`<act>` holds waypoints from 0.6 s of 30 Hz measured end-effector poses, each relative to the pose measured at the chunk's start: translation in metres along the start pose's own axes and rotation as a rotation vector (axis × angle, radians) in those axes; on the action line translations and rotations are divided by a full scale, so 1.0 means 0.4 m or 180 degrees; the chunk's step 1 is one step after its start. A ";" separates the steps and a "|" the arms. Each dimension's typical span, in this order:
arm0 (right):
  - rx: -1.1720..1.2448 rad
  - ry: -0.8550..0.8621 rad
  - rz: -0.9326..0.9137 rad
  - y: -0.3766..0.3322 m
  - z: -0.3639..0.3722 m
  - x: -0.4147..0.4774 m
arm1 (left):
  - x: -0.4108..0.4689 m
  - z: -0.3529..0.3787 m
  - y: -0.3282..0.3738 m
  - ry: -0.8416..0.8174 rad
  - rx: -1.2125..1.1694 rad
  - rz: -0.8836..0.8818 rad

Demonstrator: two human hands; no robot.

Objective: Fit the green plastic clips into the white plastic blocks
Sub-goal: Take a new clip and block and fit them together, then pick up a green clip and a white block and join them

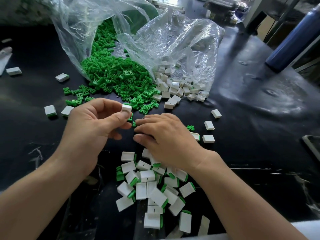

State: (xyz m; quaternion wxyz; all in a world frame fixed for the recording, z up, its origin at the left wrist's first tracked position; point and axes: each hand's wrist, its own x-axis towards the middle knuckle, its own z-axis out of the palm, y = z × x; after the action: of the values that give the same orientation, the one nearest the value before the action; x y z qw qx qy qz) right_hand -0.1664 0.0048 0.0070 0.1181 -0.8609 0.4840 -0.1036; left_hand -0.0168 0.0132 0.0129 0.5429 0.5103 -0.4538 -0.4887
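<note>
My left hand (pixel 91 125) pinches a white plastic block (pixel 126 108) between thumb and forefinger, held just above the black table. My right hand (pixel 164 135) lies palm down beside it, its fingertips on a green clip (pixel 134 123) on the table. A heap of green clips (pixel 117 78) spills from a clear plastic bag (pixel 83 23). White blocks (pixel 174 87) spill from a second clear bag (pixel 181 40) to its right. A pile of blocks with green clips fitted (pixel 155 187) lies near me, between my forearms.
The black table (pixel 251 110) carries loose white blocks at left (pixel 50 110) and right (pixel 208 138). A dark blue bottle (pixel 292 44) stands at the far right. A dark flat object (pixel 313 144) sits at the right edge.
</note>
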 end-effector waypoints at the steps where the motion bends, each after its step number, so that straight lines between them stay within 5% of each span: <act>1: -0.0092 0.0049 0.0025 0.004 -0.004 -0.001 | 0.001 0.002 0.000 -0.0002 -0.0003 -0.0006; 7: 0.0406 0.0565 0.0408 0.005 0.002 0.001 | 0.000 0.002 -0.002 -0.0033 0.0023 -0.0028; 12: -0.0012 0.0084 0.0272 0.000 0.014 0.011 | 0.001 0.004 -0.004 -0.0045 0.0043 -0.0042; 18: 0.0051 0.0239 0.0098 0.000 0.010 0.009 | 0.000 0.004 -0.010 -0.0124 0.0098 -0.0063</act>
State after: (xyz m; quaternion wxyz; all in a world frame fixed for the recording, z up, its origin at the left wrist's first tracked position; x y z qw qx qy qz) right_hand -0.1631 0.0022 0.0034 0.1084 -0.8479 0.5004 -0.1379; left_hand -0.0187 0.0130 0.0090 0.5212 0.5134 -0.4667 -0.4969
